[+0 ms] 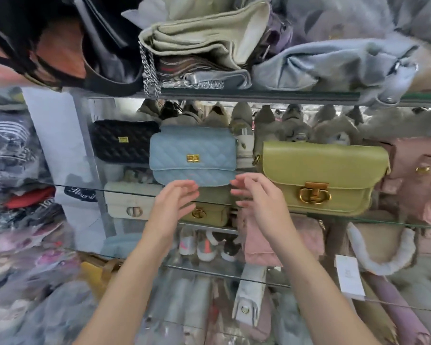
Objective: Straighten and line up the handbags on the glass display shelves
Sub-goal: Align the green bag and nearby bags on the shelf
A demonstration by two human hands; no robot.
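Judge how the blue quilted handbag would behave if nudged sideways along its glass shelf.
The blue quilted handbag probably holds its shape: its edges look crisp. Standing upright, it might tip if pushed high. On the smooth glass shelf it should slide easily.

You find almost nothing here that can be read. At your left, just under the edge of the glass shelf (125, 192), a dark oval label (80, 193) on a white surface carries white script lettering, too blurred to spell out. At your lower right, a white hang tag (350, 277) bears one small faint mark, unreadable. The gold clasp (122, 139) on the black handbag (122, 143) shows marks too small to tell.
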